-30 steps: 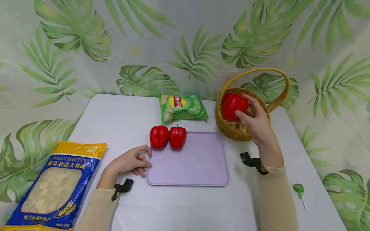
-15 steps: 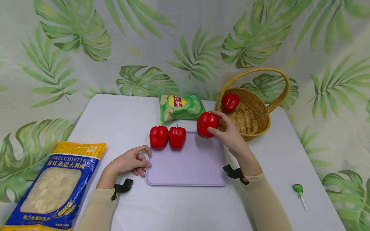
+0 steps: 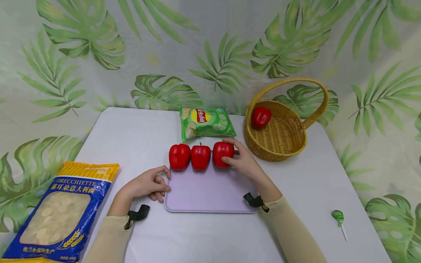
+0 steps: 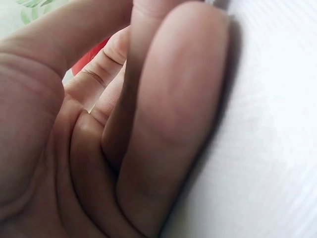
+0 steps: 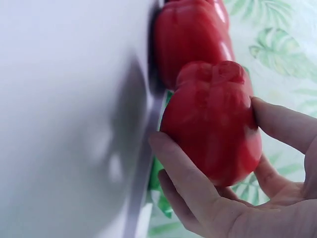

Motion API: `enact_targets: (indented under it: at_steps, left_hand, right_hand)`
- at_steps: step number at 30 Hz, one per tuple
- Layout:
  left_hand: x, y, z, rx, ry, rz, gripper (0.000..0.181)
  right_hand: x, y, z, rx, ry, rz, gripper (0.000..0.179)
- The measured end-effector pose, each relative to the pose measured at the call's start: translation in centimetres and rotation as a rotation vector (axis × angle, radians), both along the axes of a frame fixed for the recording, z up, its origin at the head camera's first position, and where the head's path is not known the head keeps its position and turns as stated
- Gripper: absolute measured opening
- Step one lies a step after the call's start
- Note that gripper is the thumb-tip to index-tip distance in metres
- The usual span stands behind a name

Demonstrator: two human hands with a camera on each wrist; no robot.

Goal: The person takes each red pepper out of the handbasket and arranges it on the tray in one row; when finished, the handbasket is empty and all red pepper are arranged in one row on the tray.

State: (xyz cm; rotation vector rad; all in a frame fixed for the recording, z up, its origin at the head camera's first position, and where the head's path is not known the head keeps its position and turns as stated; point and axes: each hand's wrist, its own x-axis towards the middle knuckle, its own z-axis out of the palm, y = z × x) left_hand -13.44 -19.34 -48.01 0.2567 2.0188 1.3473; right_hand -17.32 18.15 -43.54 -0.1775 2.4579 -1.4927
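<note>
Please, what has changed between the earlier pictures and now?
The right hand carried a red pepper leftward and nearer the person, from the basket to the far edge of the tray, beside two other peppers, and still holds it. The left hand, those two peppers, the chip bag and the basket stayed in place.

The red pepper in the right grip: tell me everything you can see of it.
The red pepper has smooth, glossy, plastic-looking skin and a plump body, with lobes at one end in the right wrist view. No stem shows clearly. The right grip holds it between thumb and fingers. In the head view it looks roughly upright at the far edge of the lilac tray, just right of the middle pepper. Whether it touches the tray is unclear.
</note>
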Motion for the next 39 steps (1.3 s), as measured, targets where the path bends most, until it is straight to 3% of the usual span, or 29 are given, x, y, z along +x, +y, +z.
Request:
enact_targets:
  at_steps: [7, 15, 28, 32, 39]
  left_hand:
    - [0.0, 0.0, 0.0, 0.007, 0.006, -0.005, 0.041]
    - [0.0, -0.1, -0.4, 0.0, 0.008, -0.002, 0.039]
    - [0.0, 0.0, -0.2, 0.008, 0.008, -0.007, 0.04]
    - [-0.1, 0.0, -0.3, 0.001, 0.011, -0.011, 0.039]
    - [-0.1, -0.1, -0.4, -0.003, 0.009, -0.004, 0.038]
  right_hand:
    - [0.2, -0.7, -0.8, 0.059, -0.014, -0.022, 0.063]
    - [0.4, -1.0, -1.0, 0.064, -0.041, -0.021, 0.064]
    - [0.1, -0.6, -0.9, 0.087, -0.029, 0.011, 0.073]
    - [0.1, 0.1, 0.2, 0.047, -0.021, 0.03, 0.074]
    - [0.9, 2.0, 3.8, -0.072, 0.037, -0.02, 0.074]
